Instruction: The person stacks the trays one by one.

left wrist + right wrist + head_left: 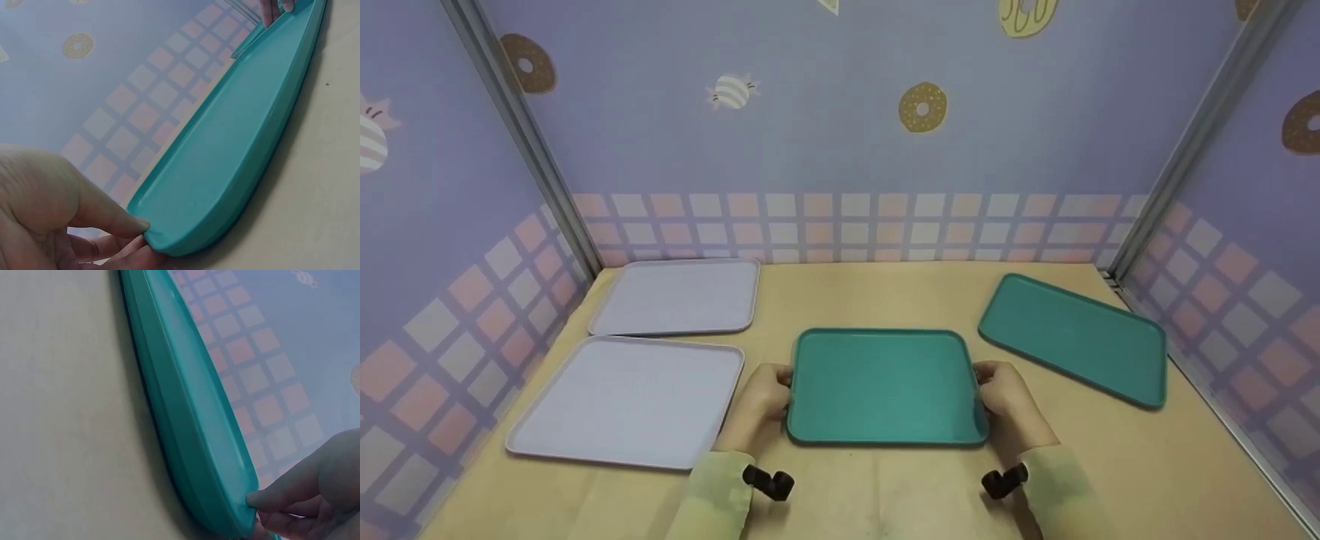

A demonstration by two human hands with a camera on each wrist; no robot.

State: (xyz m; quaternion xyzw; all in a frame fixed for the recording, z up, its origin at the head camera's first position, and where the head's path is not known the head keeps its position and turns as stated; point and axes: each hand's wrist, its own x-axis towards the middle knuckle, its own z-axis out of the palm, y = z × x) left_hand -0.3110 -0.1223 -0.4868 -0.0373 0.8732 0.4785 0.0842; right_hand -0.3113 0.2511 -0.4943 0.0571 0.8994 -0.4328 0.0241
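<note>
A green rectangular tray (885, 386) lies face up at the middle of the table, between both hands. My left hand (767, 390) pinches its left edge; in the left wrist view the thumb (132, 224) is on the rim and the fingers are curled beneath it. On the opposite edge, my right hand (999, 388) grips the rim the same way, its thumb (264, 498) on top in the right wrist view. Whether the tray touches the table or is slightly raised, I cannot tell.
Two pale lilac trays lie at the left, a rear one (679, 296) and a nearer one (630, 401). A second green tray (1076, 337) sits slanted at the right. Patterned walls (840, 150) enclose the table (840, 495) at the back and both sides.
</note>
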